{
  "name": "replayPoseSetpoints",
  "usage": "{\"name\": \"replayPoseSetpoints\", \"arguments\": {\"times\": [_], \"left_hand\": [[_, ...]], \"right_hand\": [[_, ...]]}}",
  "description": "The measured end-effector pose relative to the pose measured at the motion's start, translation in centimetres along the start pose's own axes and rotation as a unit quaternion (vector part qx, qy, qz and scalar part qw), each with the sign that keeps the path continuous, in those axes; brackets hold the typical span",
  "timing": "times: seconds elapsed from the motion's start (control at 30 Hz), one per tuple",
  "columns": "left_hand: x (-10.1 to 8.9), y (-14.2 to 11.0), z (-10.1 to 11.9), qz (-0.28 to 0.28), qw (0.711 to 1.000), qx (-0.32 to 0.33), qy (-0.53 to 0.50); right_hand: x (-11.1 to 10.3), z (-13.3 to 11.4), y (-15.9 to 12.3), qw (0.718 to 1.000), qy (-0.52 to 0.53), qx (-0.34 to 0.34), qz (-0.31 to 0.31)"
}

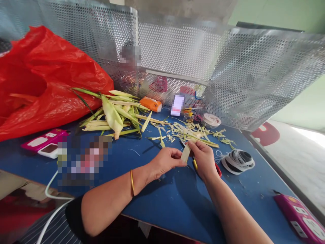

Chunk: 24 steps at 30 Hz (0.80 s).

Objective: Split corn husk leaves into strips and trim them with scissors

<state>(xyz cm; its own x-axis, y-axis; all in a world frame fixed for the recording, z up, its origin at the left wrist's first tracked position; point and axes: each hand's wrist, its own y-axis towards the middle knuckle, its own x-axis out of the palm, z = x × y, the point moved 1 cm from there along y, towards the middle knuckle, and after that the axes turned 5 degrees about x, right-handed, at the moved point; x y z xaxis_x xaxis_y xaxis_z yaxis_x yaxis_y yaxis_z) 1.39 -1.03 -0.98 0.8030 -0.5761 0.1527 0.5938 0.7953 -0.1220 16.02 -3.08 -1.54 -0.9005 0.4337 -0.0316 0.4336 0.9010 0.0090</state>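
Over the blue table, my left hand [166, 162] and my right hand [203, 157] meet on a short, pale green strip of corn husk [186, 153]. Its lower end is pinched by my left hand, its upper end by my right. Partly hidden beneath my right hand lies a tool with yellow and red handle parts [218, 170]; its kind cannot be made out. Just beyond my hands are scattered husk trimmings [189, 130]. A heap of larger corn husks [114, 117] lies farther left.
A large red plastic bag [58, 67] fills the back left. White cord [238, 161] is wound at right, near a tape roll [211, 120]. Magenta power strips [302, 217] [45, 142] lie at both sides. An orange tissue pack [150, 104] and perforated metal panels [175, 51] stand behind.
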Motion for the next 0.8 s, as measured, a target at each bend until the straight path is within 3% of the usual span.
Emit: {"name": "replayPoseSetpoints", "arguments": {"times": [0.4,0.57,0.67,0.8], "left_hand": [[-0.4,0.1,-0.1,-0.041,0.999,0.004,0.021],[-0.9,0.3,0.4,0.062,0.997,0.008,-0.039],[-1.4,0.6,0.7,0.121,0.990,0.023,-0.069],[-1.7,0.8,0.8,0.133,0.988,0.030,-0.076]], "right_hand": [[-0.1,0.0,0.0,0.998,-0.037,-0.028,-0.033],[-0.1,-1.0,-0.7,0.997,-0.060,-0.056,0.001],[0.3,-1.3,-1.6,0.988,-0.112,-0.092,-0.049],[1.0,-1.1,-2.3,0.986,-0.113,-0.087,-0.083]]}}
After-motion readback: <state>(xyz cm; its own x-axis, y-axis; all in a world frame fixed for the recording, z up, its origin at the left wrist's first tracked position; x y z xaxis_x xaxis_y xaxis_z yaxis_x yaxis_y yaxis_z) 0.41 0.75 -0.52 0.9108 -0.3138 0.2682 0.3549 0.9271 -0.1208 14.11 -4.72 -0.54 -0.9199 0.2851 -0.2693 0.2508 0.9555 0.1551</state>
